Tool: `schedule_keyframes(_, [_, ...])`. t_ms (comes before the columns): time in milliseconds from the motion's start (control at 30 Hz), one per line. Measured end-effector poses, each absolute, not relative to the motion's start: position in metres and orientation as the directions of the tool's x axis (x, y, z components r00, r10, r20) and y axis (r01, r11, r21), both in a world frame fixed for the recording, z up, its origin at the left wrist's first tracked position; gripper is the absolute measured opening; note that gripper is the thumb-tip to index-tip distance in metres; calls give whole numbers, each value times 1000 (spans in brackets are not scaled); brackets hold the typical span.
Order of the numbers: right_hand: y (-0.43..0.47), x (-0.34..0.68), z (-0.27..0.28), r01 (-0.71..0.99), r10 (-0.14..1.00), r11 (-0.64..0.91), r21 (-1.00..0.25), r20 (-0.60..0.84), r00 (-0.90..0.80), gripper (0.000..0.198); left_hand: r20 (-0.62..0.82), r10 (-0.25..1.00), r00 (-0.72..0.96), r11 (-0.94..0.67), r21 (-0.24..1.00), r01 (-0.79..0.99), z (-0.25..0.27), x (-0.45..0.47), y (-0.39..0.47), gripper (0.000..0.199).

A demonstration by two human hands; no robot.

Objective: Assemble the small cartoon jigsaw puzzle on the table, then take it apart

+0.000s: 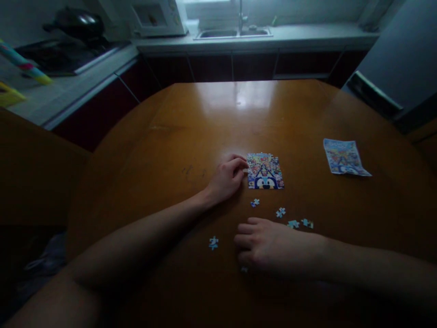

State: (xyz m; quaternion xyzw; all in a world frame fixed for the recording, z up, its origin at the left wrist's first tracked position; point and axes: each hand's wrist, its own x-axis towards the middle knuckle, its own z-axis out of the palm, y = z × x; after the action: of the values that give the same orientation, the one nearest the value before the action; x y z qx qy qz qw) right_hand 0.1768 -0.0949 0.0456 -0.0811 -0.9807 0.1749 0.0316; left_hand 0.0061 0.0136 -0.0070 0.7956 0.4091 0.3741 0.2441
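A partly assembled jigsaw puzzle [265,171] lies on the wooden table, with a blue cartoon dog's face at its near edge and an uneven far edge. My left hand [228,176] grips its left side with bent fingertips; a small pale bit shows at the thumb. Closer to me, my right hand [264,241] rests palm down with its fingers curled under, so whatever is beneath them is hidden. One small puzzle piece [244,269] peeks out below its thumb side. To its left lies a loose light-blue piece [213,243].
More loose pieces [280,212] lie between the puzzle and my right forearm. A creased picture sheet [345,157] is at the right of the table [191,118]. Beyond stand a counter with a sink [218,34], a microwave [159,17] and a stove with a dark pan [80,25].
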Motion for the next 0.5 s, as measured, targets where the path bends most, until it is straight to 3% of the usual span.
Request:
schedule_keyframes(333, [-103,171,43,220,247,914,-342,34,-969,5,380,837,394,-537,706,462,-5,4,13,21])
schedule_keyframes(500, [-106,172,46,206,232,908,-364,28,-972,5,383,834,397,-542,701,463,-5,4,14,19])
